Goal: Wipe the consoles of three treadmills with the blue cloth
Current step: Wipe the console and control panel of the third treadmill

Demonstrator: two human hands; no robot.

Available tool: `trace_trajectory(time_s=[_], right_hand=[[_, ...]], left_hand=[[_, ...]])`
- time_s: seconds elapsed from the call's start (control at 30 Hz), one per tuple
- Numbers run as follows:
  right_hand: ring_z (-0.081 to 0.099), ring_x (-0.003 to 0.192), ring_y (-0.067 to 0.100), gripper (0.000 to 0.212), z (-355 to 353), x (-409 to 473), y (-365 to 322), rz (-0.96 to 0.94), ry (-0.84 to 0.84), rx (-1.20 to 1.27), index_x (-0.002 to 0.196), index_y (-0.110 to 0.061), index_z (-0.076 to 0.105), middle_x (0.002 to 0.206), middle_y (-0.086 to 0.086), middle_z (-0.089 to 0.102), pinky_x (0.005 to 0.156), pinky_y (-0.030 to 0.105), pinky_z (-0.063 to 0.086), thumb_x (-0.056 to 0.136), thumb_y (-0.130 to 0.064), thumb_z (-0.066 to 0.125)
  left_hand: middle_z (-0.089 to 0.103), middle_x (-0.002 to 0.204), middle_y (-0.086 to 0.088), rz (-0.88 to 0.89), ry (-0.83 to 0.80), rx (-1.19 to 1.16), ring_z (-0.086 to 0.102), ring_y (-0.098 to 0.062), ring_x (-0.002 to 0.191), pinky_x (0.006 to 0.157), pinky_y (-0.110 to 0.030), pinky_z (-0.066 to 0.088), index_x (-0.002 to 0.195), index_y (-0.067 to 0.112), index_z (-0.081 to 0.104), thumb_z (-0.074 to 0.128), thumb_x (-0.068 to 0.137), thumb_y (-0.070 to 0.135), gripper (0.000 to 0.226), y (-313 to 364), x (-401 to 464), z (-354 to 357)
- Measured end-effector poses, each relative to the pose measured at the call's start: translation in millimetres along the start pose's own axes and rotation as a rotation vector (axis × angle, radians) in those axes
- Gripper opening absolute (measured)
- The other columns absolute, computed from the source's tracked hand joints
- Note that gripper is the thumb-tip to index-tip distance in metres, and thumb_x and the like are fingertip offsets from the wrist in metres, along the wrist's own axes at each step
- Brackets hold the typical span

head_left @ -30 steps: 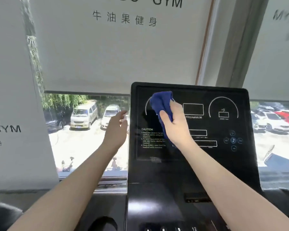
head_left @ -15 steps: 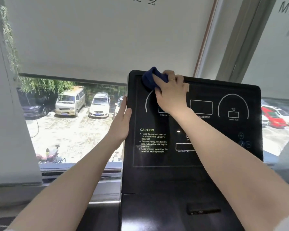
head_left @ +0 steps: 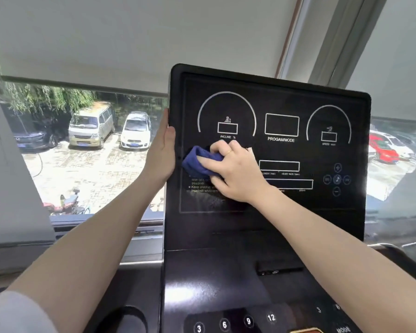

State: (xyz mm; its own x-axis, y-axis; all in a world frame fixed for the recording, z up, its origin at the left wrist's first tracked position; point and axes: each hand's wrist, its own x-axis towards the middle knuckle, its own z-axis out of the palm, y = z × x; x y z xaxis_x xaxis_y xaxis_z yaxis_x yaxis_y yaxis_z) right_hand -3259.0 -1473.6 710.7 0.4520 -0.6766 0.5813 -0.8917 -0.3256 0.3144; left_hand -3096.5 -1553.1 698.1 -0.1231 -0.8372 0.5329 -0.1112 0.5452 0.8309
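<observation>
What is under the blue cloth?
The blue cloth, gripped by the right hand, lies on the black screen. Some white writing shows below; the rest is covered.

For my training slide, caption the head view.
Right hand wipes treadmill console with blue cloth; left hand steadies its edge.
</observation>
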Motion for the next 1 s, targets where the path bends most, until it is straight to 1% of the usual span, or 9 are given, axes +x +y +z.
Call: trace_trajectory(time_s=[0.07,0.13,0.23,0.37,0.47,0.63,0.7,0.9,1.0], right_hand=[[0.051,0.077,0.032,0.039,-5,12,9,0.121,0.041,0.018,0.112,-0.027,0.063,0.103,0.010,0.058,0.054,0.027,0.033,0.077,-0.032,0.047],[0.048,0.088,0.036,0.040,-11,27,25,0.309,0.103,0.053,0.121,-0.029,0.057,0.113,0.012,0.053,0.059,0.040,0.048,0.082,-0.031,0.049],[0.043,0.100,0.036,0.043,-16,37,49,0.448,0.102,0.030,0.130,-0.034,0.048,0.125,0.011,0.045,0.069,0.050,0.050,0.087,-0.028,0.051],[0.046,0.095,0.036,0.042,-12,36,53,0.399,0.152,0.032,0.126,-0.034,0.052,0.119,0.012,0.048,0.062,0.040,0.046,0.085,-0.027,0.052],[0.051,0.080,0.036,0.036,-3,19,45,0.302,0.215,0.022,0.114,-0.029,0.061,0.106,0.012,0.057,0.054,0.029,0.031,0.079,-0.024,0.057],[0.052,0.072,0.031,0.033,9,-14,28,0.238,0.221,0.005,0.107,-0.028,0.062,0.099,0.008,0.059,0.054,0.026,0.023,0.075,-0.026,0.053],[0.052,0.072,0.030,0.038,9,-28,20,0.212,0.190,0.025,0.109,-0.029,0.063,0.098,0.007,0.059,0.054,0.026,0.023,0.074,-0.028,0.047],[0.048,0.071,0.027,0.046,26,-86,-34,0.005,-0.074,0.149,0.110,-0.032,0.062,0.099,0.006,0.057,0.053,0.027,0.030,0.071,-0.029,0.039],[0.048,0.083,0.027,0.041,17,-88,-43,0.010,-0.207,0.259,0.118,-0.034,0.060,0.108,0.005,0.054,0.056,0.029,0.037,0.080,-0.024,0.048]], left_hand=[[0.018,0.154,0.010,0.002,0.017,0.030,0.018,0.003,0.135,0.106,-0.012,0.014,0.149,0.026,0.012,0.020,0.103,0.032,0.047,1,0,0],[0.020,0.154,0.010,-0.005,0.033,0.054,0.020,-0.001,0.137,0.106,-0.013,0.015,0.149,0.026,0.012,0.020,0.103,0.033,0.047,2,0,0],[0.019,0.155,0.010,-0.010,0.050,0.088,0.018,-0.004,0.140,0.107,-0.014,0.014,0.149,0.026,0.013,0.019,0.103,0.033,0.047,3,-3,1],[0.023,0.153,0.011,-0.021,0.104,0.145,0.021,0.001,0.135,0.096,-0.003,0.015,0.148,0.026,0.017,0.020,0.103,0.033,0.046,5,-4,4],[0.028,0.152,0.011,-0.046,0.137,0.176,0.027,0.003,0.129,0.094,-0.007,0.020,0.148,0.027,0.020,0.021,0.103,0.035,0.046,5,-9,7],[0.035,0.148,0.010,-0.102,0.115,0.195,0.039,-0.005,0.125,0.096,-0.017,0.027,0.148,0.031,0.018,0.022,0.102,0.036,0.047,-3,-27,9],[0.033,0.149,0.010,-0.139,0.096,0.182,0.039,-0.004,0.122,0.095,-0.018,0.028,0.149,0.031,0.016,0.021,0.102,0.036,0.048,-8,-37,10],[0.025,0.154,0.002,-0.112,0.090,0.176,0.021,-0.009,0.141,0.115,-0.027,0.017,0.149,0.017,0.018,0.018,0.103,0.033,0.049,-24,-63,12],[0.026,0.153,0.001,-0.098,0.085,0.172,0.021,-0.010,0.140,0.113,-0.022,0.016,0.149,0.014,0.018,0.018,0.103,0.029,0.048,-20,-64,12]])
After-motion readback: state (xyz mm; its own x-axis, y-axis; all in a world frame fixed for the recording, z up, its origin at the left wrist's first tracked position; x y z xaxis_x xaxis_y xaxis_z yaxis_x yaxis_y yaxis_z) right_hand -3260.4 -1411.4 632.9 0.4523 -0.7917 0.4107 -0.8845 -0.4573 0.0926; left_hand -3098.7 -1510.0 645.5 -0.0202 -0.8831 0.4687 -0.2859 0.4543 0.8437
